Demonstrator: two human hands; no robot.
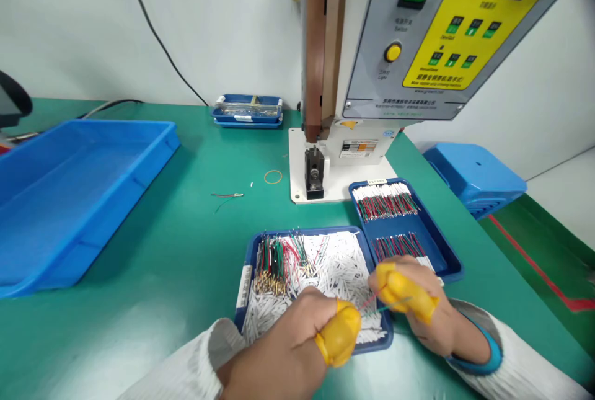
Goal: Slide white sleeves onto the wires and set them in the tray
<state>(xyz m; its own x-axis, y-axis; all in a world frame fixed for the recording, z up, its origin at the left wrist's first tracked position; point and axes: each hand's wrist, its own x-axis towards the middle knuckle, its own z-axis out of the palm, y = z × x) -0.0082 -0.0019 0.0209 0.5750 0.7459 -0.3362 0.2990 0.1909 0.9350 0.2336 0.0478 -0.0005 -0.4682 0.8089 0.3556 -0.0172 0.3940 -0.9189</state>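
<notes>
My left hand is closed over the front of a blue tray, with yellow covers on its fingers. To its right, my right hand, also in yellow finger covers, is pinched together. Thin red and green wires stretch between the two hands, their ends hidden by the fingers. Under the hands, the tray holds many white sleeves and a bundle of red, green and black wires with brass-coloured ends. A second blue tray with rows of wires in white sleeves lies beyond my right hand.
A crimping machine stands at the back. A large blue tray is at the left, small stacked trays by the wall. A loose wire and rubber band lie mid-table. A blue stool stands right.
</notes>
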